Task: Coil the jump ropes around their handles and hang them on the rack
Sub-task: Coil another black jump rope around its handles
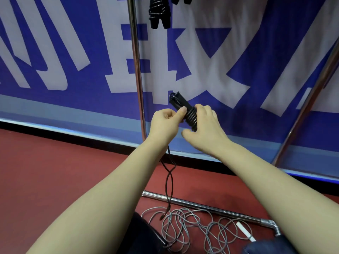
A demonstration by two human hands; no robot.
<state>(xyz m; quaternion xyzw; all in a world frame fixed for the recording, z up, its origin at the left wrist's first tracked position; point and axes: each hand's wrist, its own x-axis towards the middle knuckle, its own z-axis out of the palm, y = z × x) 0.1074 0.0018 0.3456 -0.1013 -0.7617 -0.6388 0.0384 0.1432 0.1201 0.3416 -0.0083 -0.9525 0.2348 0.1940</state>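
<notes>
Both hands are up in front of the rack, on the black jump rope [190, 118]. Its two handles [176, 101] lie together, tilted up and to the left, with their ends sticking out above my hands. Several tight turns of rope are already wound round the lower part of the handles.

My right hand [203, 131] grips the wound section from the right: fingers curled over the turns, thumb underneath. My left hand [165, 123] is curled too, thumb tip pressed against the coil. It appears to hold the loose rope, but the exact pinch is hidden behind the hand.

The unwound tail [169, 180] drops as a doubled strand from under my left wrist. It crosses itself once on the way down and ends in a loop just above the floor [55, 171].

The rack's chrome upright [136, 70] stands just left of and behind my hands. A second, slanted pole [310, 99] is off to the right, and the base bar [201, 205] lies on the red floor below. Another coiled black rope [158, 13] hangs at the top edge, right of the upright.

A grey rope [192, 228] lies in a loose tangle on the floor near the base bar, with a white handle [244, 230] at its right side. Behind everything is a blue banner [55, 52] with large white characters.
</notes>
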